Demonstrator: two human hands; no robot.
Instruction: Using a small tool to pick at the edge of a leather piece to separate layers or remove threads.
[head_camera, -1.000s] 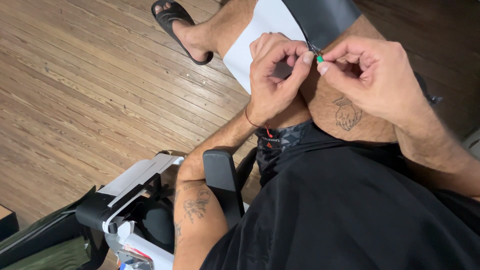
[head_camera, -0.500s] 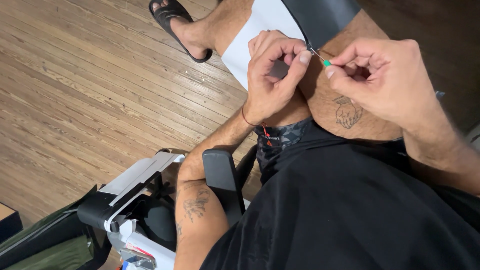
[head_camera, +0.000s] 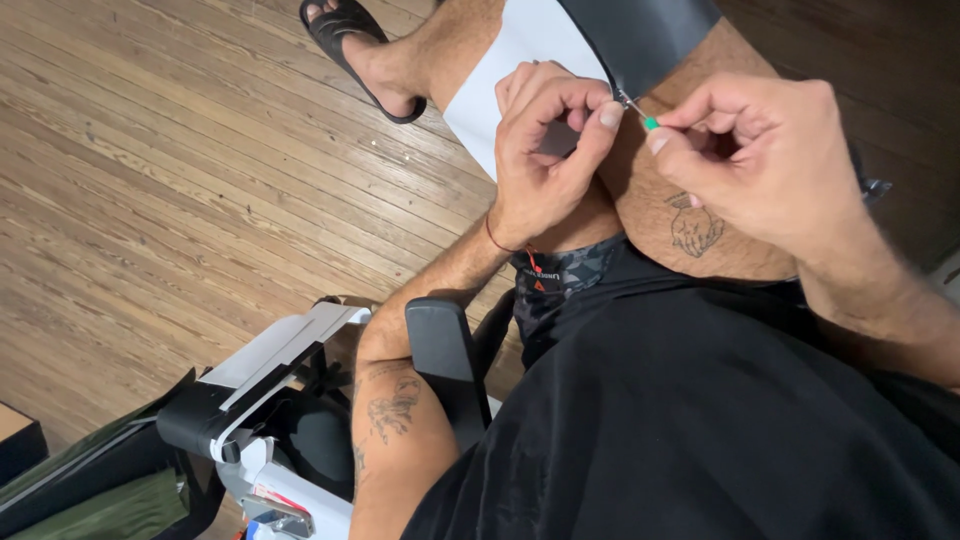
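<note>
A white sheet (head_camera: 505, 70) and a dark grey sheet (head_camera: 645, 35) lie across my bare thigh, the dark one overlapping the white. My left hand (head_camera: 545, 150) pinches the lower edge of the dark sheet between thumb and forefinger. My right hand (head_camera: 765, 160) holds a thin pin with a small green head (head_camera: 650, 122) by its fingertips, its metal point touching the sheets just beside my left fingertip. Both hands rest over the thigh, almost touching each other.
I sit in a chair with a black armrest (head_camera: 445, 365) under my left forearm. A white and black machine (head_camera: 265, 400) stands at the lower left on the wooden plank floor (head_camera: 180, 180). My foot wears a black sandal (head_camera: 345, 35). A dark green bag (head_camera: 100, 505) sits in the corner.
My right hand has drawn slightly to the right, leaving the green pin head showing between the two hands. The left hand keeps its pinch on the sheet edge.
</note>
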